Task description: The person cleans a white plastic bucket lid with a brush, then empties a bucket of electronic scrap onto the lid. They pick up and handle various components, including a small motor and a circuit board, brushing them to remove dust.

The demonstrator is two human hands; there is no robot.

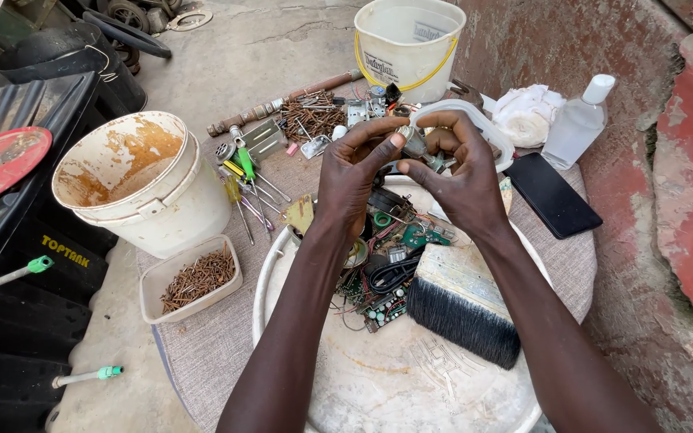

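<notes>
My left hand (354, 172) and my right hand (455, 172) meet above a round white tray (378, 385), fingertips pinched together on a small metal part (415, 144). A loop of clear plastic tubing (487, 128) arches behind my right hand. Beneath the hands lie green circuit boards with black wires (387, 277) and a wide paintbrush with black bristles (463, 309) on the tray.
A stained white bucket (142, 180) and a small tray of rusty nails (194, 281) sit at left. Screwdrivers (246, 188), more nails, a white bucket with yellow handle (407, 40), a clear bottle (575, 124), a black phone (551, 192) and a red wall (667, 160) surround the work.
</notes>
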